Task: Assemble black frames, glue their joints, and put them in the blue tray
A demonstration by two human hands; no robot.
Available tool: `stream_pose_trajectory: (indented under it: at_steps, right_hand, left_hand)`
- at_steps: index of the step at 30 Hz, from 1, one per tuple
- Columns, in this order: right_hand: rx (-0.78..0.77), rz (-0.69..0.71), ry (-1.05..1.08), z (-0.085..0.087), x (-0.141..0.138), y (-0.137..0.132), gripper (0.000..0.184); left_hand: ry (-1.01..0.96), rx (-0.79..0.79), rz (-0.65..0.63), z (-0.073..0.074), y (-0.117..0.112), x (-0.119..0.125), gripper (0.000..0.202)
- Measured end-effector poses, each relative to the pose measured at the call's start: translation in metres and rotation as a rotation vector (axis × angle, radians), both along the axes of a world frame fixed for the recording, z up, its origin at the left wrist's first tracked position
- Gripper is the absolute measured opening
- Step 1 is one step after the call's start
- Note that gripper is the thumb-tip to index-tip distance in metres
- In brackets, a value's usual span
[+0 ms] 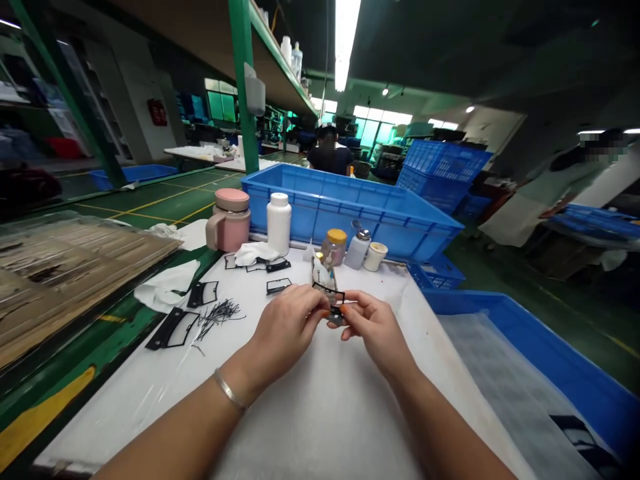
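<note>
Between my two hands, above the white tabletop, is a small black plastic frame (334, 316) with a rectangular opening. My left hand (290, 317) pinches its left side, and its wrist wears a silver bracelet. Closed on the right side of the same piece is my right hand (373, 323), thumb on top. Fingers cover part of the frame. To the left lie similar black frames (173, 329) beside a pile of thin black strips (220, 313). Another black frame (278, 286) rests just beyond my left hand.
Along the table's back stand a pink mug (232, 220), a white bottle (279, 223), a yellow-lidded jar (335, 247), a pump bottle (358, 248) and a small white pot (375, 256). Behind them is a blue crate (350, 210); another blue bin (530, 327) sits right. White cloths (167, 287) lie left.
</note>
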State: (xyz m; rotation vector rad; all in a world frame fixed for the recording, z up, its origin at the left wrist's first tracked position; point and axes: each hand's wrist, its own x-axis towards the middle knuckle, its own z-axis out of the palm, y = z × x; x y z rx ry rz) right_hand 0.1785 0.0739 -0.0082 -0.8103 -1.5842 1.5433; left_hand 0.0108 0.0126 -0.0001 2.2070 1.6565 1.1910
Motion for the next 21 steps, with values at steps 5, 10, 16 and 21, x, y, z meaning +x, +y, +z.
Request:
stream_pose_trajectory:
  at_steps: [5, 10, 16, 21]
  right_hand:
    - [-0.003, 0.014, -0.010, 0.003, 0.001, -0.006, 0.029]
    - [0.011, 0.006, -0.015, 0.003, 0.000, -0.009, 0.026]
    - [0.025, -0.024, -0.022, 0.004, -0.003, -0.010, 0.026]
    - [0.076, -0.045, -0.042, 0.002, -0.002, -0.012, 0.023]
  left_hand:
    - [0.067, 0.005, 0.027, 0.000, 0.000, 0.002, 0.012]
    - [0.120, 0.021, 0.057, -0.002, -0.001, 0.003, 0.013]
    - [0.176, 0.047, 0.056, -0.002, 0.000, 0.002, 0.014]
    - [0.187, 0.043, 0.056, -0.001, 0.000, 0.004, 0.015]
